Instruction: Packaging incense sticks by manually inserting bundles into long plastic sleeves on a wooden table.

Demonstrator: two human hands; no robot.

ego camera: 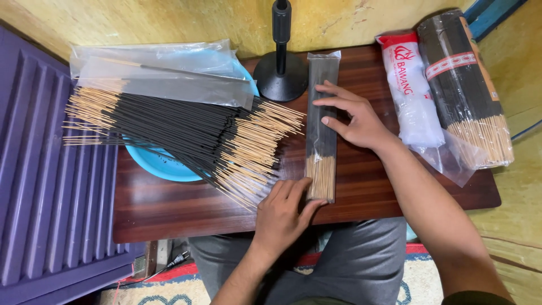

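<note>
A slim clear packet of black incense sticks (320, 133) lies lengthwise on the dark wooden table (169, 209). My left hand (285, 212) rests at the packet's near end, thumb against its bare-stick tips. My right hand (353, 116) presses flat on the packet's upper half, fingers spread across it. To the left, a large loose pile of black incense sticks (180, 133) lies across a blue bowl (155, 166), with empty clear sleeves (164, 73) on top.
A black round stand with a pole (280, 73) sits at the table's back. At the right lie a white-and-red packet (409, 90) and a big bundle of incense sticks (466, 90). A purple ribbed panel (51, 169) stands left of the table.
</note>
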